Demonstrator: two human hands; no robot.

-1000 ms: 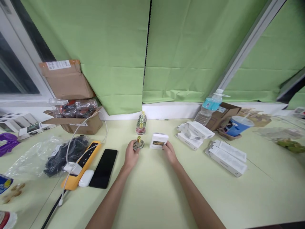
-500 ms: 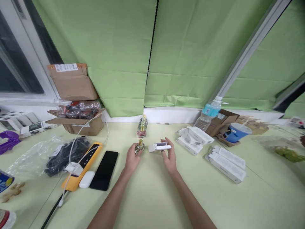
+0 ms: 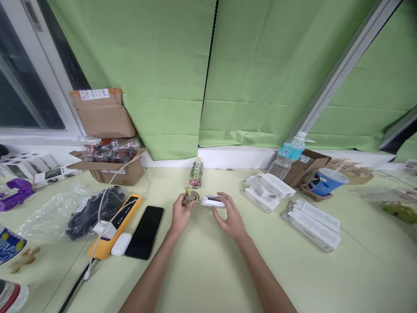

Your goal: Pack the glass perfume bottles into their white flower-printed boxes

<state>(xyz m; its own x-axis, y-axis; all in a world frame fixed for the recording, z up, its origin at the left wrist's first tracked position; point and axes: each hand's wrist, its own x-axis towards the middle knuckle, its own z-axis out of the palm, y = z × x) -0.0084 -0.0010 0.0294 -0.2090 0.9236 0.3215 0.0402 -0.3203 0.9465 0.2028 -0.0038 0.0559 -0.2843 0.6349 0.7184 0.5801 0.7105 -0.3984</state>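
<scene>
My left hand (image 3: pixel 180 217) is closed around a small glass perfume bottle (image 3: pixel 190 198) with a gold cap, which leans to the left. Pinched between the thumb and fingers of my right hand (image 3: pixel 233 221) is a small white carton (image 3: pixel 211 201), lying sideways with a dark slot along its face. A narrow gap separates the bottle from the carton's left end. Just behind them, several similar glass bottles (image 3: pixel 196 176) with gold caps stand in a row toward the curtain.
White cartons lie in a loose pile (image 3: pixel 269 191) and a second group (image 3: pixel 312 225) on the right. Beyond are a water bottle (image 3: pixel 286 156) and a blue cup (image 3: pixel 327 181). To the left are a black phone (image 3: pixel 145 232), an orange power strip (image 3: pixel 114 228) and a cardboard box (image 3: pixel 117 174).
The carton has moved left, closer to the bottle, and my right fingers have shifted with it. The perfume bottle has tipped further left in my left hand. The view has turned slightly left.
</scene>
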